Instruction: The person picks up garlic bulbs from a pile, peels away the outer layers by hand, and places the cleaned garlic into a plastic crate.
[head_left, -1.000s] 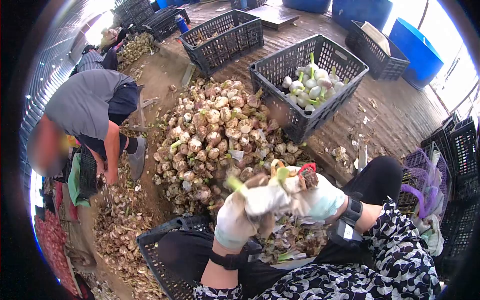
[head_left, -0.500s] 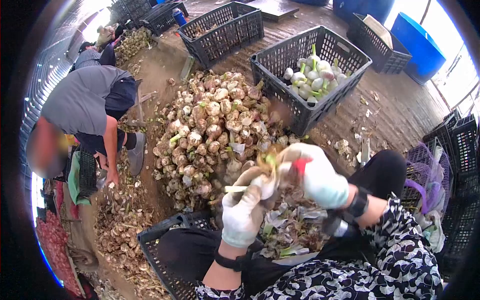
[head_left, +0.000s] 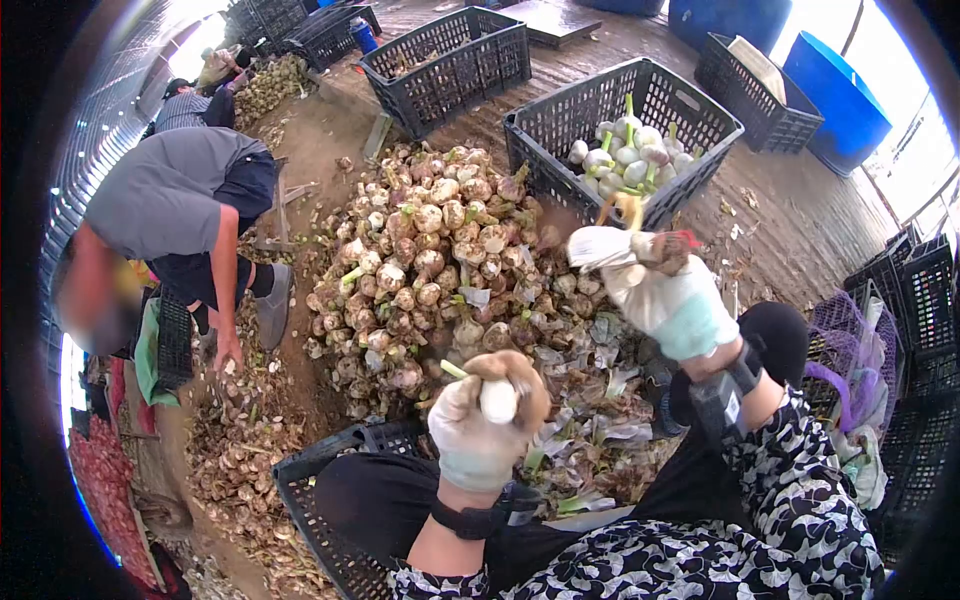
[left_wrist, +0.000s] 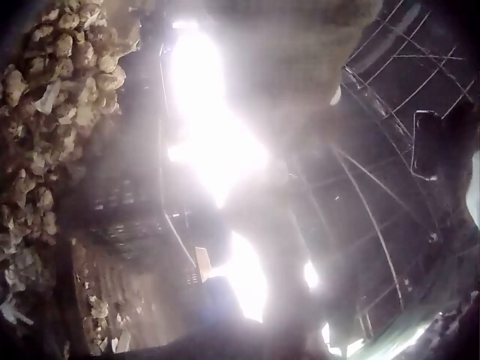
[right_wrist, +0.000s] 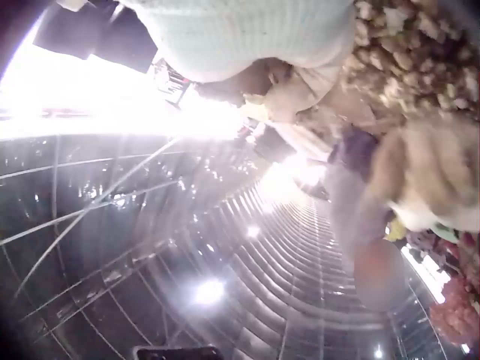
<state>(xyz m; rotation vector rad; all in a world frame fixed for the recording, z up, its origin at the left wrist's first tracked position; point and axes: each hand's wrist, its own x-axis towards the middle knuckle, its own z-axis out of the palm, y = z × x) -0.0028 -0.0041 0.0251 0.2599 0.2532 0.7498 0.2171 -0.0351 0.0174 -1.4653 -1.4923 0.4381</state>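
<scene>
In the head view my left hand [head_left: 485, 425], in a white glove with brown-stained fingers, grips a smooth white bulb [head_left: 498, 401] whose short pale green stem points up-left. My right hand [head_left: 665, 295], gloved too, is raised to the right, apart from the bulb. Yellowish peel [head_left: 624, 208] sticks out at its fingertips, and a small red piece [head_left: 687, 238] shows by its curled fingers. The left wrist view has a blurred, glare-washed glove [left_wrist: 307, 52]. In the right wrist view the right glove [right_wrist: 247, 34] is at the top, the left fingers [right_wrist: 431, 161] at the right.
A heap of unpeeled bulbs [head_left: 430, 240] lies ahead, with loose peelings [head_left: 590, 440] between my legs. A black crate [head_left: 620, 225] of clean white bulbs stands beyond, another crate [head_left: 445, 85] behind. At the left a person [head_left: 180, 200] bends over; blue tubs [head_left: 835, 105] stand back right.
The hands have separated: my right hand has moved up and right with the yellowish peel, while the left keeps the bulb, lower and slightly left of where they met.
</scene>
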